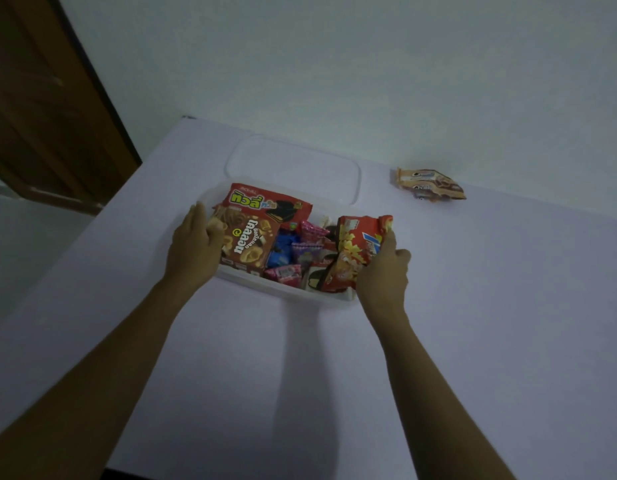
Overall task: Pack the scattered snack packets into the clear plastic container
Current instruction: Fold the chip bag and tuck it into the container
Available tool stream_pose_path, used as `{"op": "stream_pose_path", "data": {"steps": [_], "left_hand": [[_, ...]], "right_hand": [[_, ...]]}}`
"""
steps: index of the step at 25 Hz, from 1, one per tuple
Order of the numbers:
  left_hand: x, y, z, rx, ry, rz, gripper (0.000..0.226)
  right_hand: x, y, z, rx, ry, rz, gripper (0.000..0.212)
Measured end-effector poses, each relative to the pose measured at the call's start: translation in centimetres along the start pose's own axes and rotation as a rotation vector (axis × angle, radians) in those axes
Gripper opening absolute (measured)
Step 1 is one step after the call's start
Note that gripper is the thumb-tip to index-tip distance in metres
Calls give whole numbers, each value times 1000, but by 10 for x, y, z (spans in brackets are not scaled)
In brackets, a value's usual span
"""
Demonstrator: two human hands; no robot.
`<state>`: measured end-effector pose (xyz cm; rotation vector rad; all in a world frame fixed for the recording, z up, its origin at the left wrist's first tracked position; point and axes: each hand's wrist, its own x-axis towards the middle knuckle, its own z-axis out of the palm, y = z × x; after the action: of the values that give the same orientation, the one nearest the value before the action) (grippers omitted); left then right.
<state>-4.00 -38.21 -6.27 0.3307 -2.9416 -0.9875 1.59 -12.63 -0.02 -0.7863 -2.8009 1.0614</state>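
- Head view: clear container (293,295) on table (473,323), packed w/ snack pkts; lid (293,166) just beyond it.
- L hand (193,247) clasps container's left wall, thumb inside.
- R hand (383,268) pinches red chip pkt (357,247) at container's right end.
- Far right, well apart: orange pkts (428,185).

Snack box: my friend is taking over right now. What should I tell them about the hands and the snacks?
Left hand: holds the left end of the box.
Right hand: grips a red chip bag at the box's right end, only partly in.
Done: many packets already lie in the box.
Left: settle the red chip bag, then fetch the tan cookie packet lying alone on the table, far right.
The lid lies behind the box, not on it.
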Motion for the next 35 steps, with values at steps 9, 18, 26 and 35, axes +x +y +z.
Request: {"op": "stream_pose_path", "data": {"steps": [9,18,26,35], "left_hand": [[-1,-2,10,82,-9,46,56],[2,-6,14,104,10,46,56],[3,-7,17,133,14,40,57],[1,-6,15,119,21,50,57]], "right_hand": [[8,3,16,-189,-183,-136,35],[27,7,8,-732,-254,-325,50],[53,23,5,-881,-496,-386,93],[46,25,5,-855,-398,-395,94]]}}
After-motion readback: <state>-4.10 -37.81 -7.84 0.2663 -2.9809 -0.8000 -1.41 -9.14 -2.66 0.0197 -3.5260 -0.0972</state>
